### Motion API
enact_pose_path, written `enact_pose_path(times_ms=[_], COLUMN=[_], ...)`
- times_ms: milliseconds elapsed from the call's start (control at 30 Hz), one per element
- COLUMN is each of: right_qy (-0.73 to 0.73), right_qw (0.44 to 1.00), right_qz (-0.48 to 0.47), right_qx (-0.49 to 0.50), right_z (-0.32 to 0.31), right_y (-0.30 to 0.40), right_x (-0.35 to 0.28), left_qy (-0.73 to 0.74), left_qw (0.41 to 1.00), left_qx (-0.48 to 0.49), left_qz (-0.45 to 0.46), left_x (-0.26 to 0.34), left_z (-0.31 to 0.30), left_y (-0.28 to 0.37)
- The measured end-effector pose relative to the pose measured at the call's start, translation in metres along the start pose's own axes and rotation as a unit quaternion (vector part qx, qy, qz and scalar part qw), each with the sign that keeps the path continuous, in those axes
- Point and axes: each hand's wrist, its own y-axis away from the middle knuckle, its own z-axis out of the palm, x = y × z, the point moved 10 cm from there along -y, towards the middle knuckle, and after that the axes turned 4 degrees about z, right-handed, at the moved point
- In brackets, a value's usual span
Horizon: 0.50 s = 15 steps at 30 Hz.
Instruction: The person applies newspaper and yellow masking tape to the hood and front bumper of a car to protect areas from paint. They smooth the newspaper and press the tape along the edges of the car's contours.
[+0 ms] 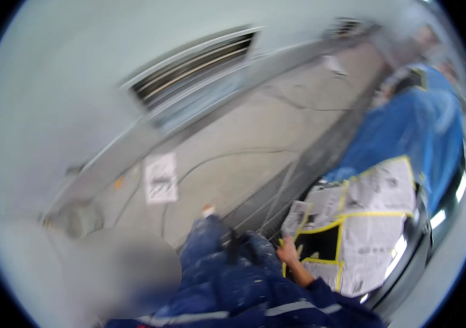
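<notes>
My right hand [289, 250] is at the edge of a car body masked with newspaper [374, 242] and yellow masking tape [340, 240]. A bit of yellow shows by its fingertips; blur hides whether the fingers grip it. Beside the hand, tape frames a black panel area [319, 244]. Blue sheeting [401, 123] covers the car beyond the newspaper. My left hand is out of view. My legs, in paint-flecked blue work trousers [233, 283], are in the lower middle.
A dark floor grating [253, 205] runs alongside the car. Cables [225, 155] cross the concrete floor, where a printed paper sheet [161, 178] lies. A louvred wall opening [194, 67] is at upper left, a blurred round container [79, 219] below. A blurred oval hides the lower left.
</notes>
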Motion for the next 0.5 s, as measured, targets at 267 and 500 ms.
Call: enact_pose_path(times_ms=[267,500], right_qy=[0.015,-0.099], right_qw=[0.985,0.97], right_qz=[-0.167,-0.22], right_qx=[-0.029,0.008], right_z=[-0.11,-0.149], right_y=[-0.082,-0.131], right_x=[-0.276,-0.296], left_qy=[-0.024,-0.022], left_qw=[0.991,0.985], left_qx=[0.076,0.112], left_qz=[0.109,0.13], left_x=[0.15,0.227], left_z=[-0.011,-0.012], left_y=[-0.019,-0.034])
